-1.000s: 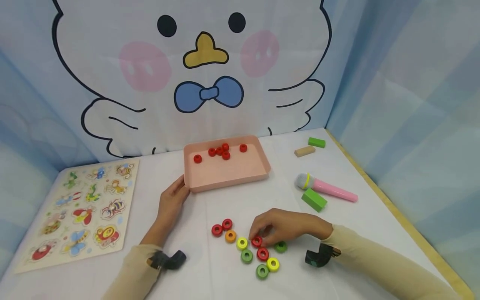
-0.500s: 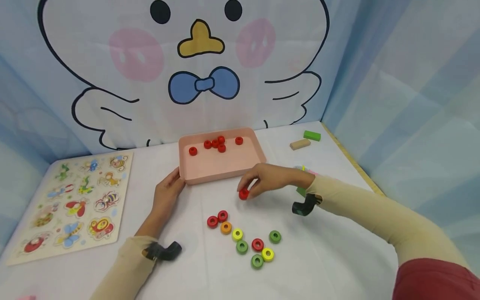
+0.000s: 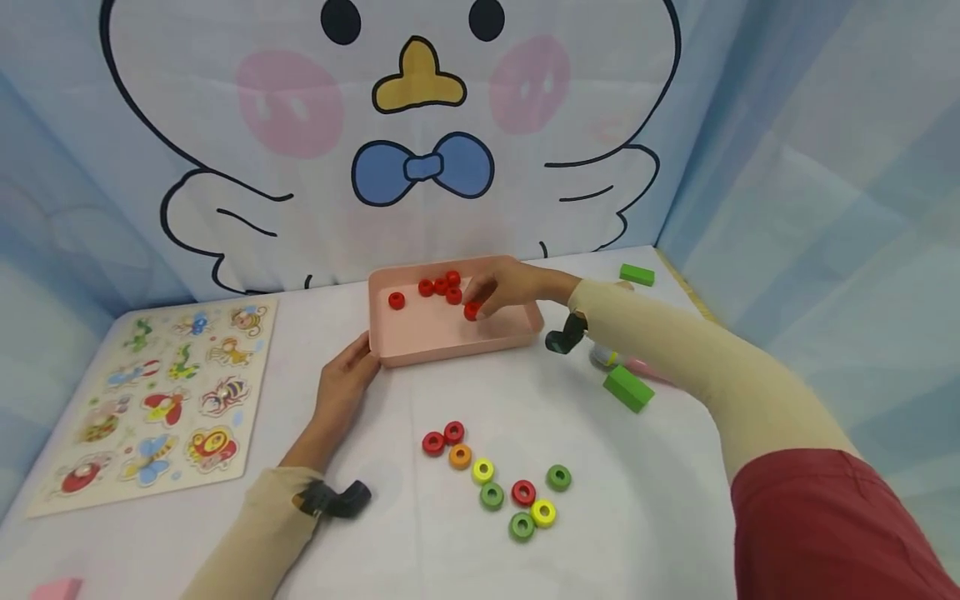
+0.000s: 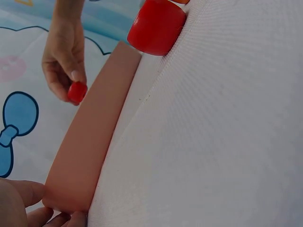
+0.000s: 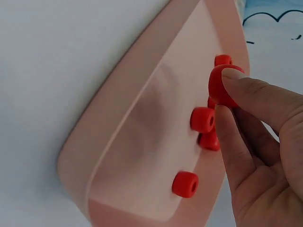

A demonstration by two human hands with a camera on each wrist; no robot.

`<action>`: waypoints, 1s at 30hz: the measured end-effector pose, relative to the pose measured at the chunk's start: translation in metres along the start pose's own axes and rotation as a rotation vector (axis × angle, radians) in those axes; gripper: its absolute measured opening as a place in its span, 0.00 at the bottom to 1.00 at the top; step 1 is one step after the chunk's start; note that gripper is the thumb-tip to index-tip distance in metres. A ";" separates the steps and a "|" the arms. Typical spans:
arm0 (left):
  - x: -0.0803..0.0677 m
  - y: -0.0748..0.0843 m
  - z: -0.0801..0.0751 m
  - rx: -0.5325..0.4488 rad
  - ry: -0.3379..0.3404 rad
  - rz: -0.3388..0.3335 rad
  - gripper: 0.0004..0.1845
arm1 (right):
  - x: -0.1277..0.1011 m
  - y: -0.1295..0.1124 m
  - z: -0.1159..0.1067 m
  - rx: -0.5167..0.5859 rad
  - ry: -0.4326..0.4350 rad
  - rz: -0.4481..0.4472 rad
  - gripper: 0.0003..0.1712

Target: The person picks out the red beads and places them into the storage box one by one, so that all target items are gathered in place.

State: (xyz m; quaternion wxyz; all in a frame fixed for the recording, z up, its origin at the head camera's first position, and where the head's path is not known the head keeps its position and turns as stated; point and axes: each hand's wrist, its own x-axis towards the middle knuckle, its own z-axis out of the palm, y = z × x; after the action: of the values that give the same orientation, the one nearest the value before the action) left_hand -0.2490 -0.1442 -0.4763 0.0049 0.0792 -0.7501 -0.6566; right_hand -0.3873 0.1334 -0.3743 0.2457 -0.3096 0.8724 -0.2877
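The right hand (image 3: 510,283) pinched one red bead (image 3: 471,312) over the pink tray (image 3: 420,329) mid-frame, where five more red beads (image 3: 441,286) showed, the left hand (image 3: 347,385) gripped the tray's corner, and nine ring beads (image 3: 483,481) lay lower centre.

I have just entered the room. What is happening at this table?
A person is handling small beads. Their right hand pinches a red bead over the pink tray, while their left hand touches the tray's near left corner. More red beads already lie inside. Nine beads in red, orange, yellow and green lie on the table, nearer the person.
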 end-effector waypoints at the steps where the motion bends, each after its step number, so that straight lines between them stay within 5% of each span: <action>1: 0.000 0.000 0.000 0.002 -0.001 -0.002 0.33 | 0.005 0.002 0.000 -0.019 0.001 0.019 0.20; 15: -0.006 -0.003 0.001 0.005 -0.029 0.023 0.31 | 0.037 0.024 0.012 -0.228 0.009 0.105 0.13; 23: -0.004 -0.006 -0.001 -0.005 -0.022 0.038 0.30 | 0.040 0.025 0.018 -0.193 -0.009 0.048 0.15; 30: 0.003 -0.004 -0.005 0.000 -0.009 0.065 0.30 | 0.036 0.022 0.011 -0.086 0.076 0.031 0.21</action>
State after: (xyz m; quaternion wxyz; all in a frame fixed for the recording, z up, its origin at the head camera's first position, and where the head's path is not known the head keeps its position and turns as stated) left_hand -0.2506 -0.1499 -0.4794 0.0228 0.0515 -0.7521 -0.6566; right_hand -0.4143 0.1195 -0.4055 0.2035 -0.2952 0.8972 -0.2577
